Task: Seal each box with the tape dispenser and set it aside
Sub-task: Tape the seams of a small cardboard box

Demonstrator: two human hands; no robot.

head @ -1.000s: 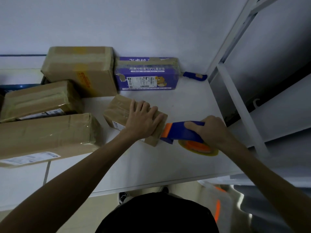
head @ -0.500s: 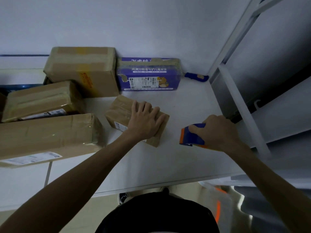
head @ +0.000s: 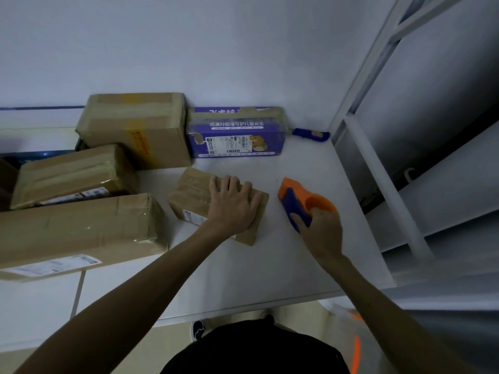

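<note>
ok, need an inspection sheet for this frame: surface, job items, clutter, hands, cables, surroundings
Surface: white table, bare in front of the person.
Job's things: small box lies flat at centre; tape dispenser, blue and orange, sits right of it, apart from the box.
Clutter: three brown boxes at left, purple box against the wall, blue knife by the corner.
Grippers: left hand pressed flat on the small box; right hand grips the dispenser.
Cables: nothing seen.
Surroundings: plain wall behind, white shelf frame at right.
</note>
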